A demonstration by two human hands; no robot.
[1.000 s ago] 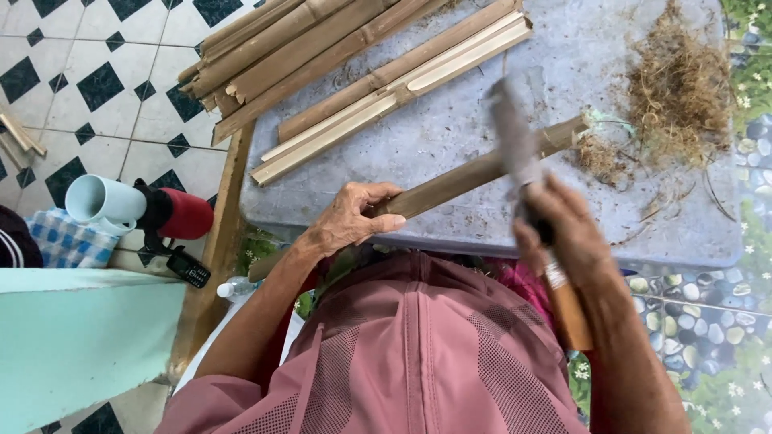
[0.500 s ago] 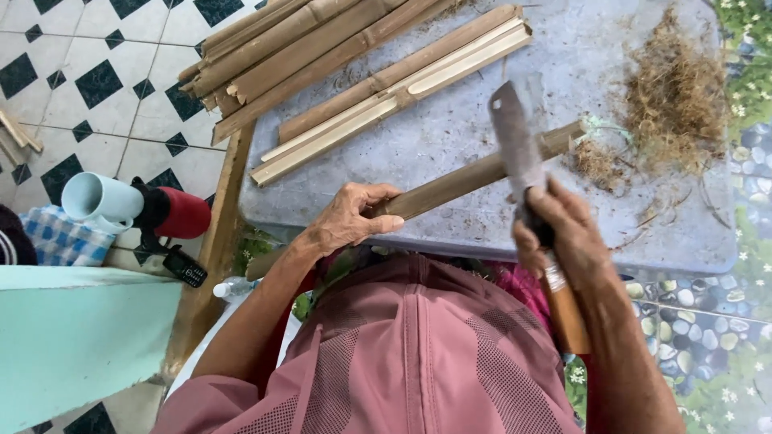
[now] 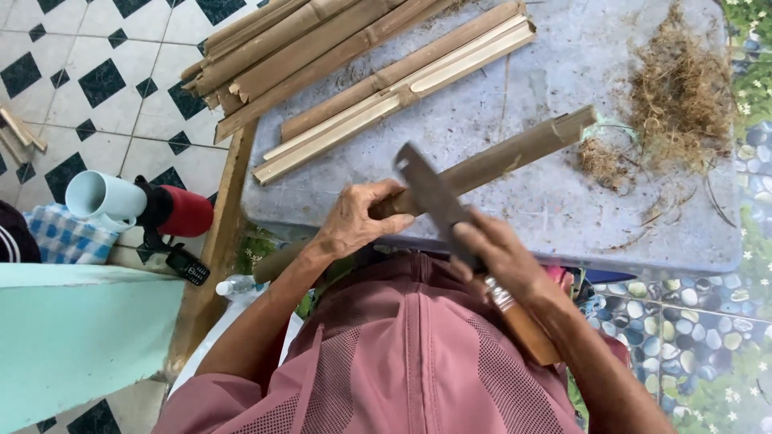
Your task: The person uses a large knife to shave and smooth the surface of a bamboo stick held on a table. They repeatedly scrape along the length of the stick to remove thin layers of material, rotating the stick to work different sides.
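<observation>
the left hand point(image 3: 358, 221) was closed around a bamboo pole point(image 3: 503, 157), which lay slanted across the grey desk point(image 3: 563, 217) with its near end past the desk edge. the right hand point(image 3: 503, 257) had its grip closed on a cleaver point(image 3: 434, 193), the blade resting across the pole. split bamboo strips point(image 3: 394, 88) lay beyond, shavings point(image 3: 679, 88) to the right.

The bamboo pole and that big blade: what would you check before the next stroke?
1. Left hand grips the bamboo pole: ok.
2. Right hand holds the cleaver by its wooden handle: ok.
3. Left fingers away from the blade: not ok, they look very close.
4. Pole's far end rests on the grey table: ok.
5. Blade sharpness: cannot tell.
</observation>
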